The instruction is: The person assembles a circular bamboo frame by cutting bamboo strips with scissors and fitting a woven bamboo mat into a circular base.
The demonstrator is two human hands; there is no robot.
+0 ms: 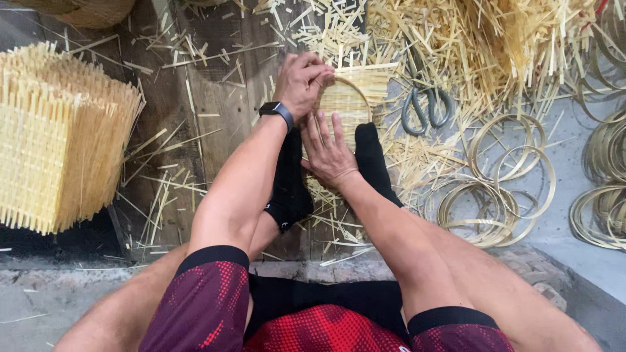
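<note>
Sitting over a dark wooden plank floor (195, 111), I see, largest first, a tall stack of pale square woven bamboo mats (59, 137) at my far left. Heaped loose yellow bamboo strips (495, 45) fill the upper right, with thin coiled bamboo hoops (502, 195) lying below them on grey ground. Between my black-socked feet (290, 189) stands a small round woven bamboo tray (345, 104). My left hand (301, 81), curled shut, pinches the tray's top rim; a black wristwatch (276, 111) sits on that wrist. My right hand (326, 153) lies spread flat, fingers together, against the tray's lower face. Grey-handled scissors (425, 107) rest just right of the tray.
</note>
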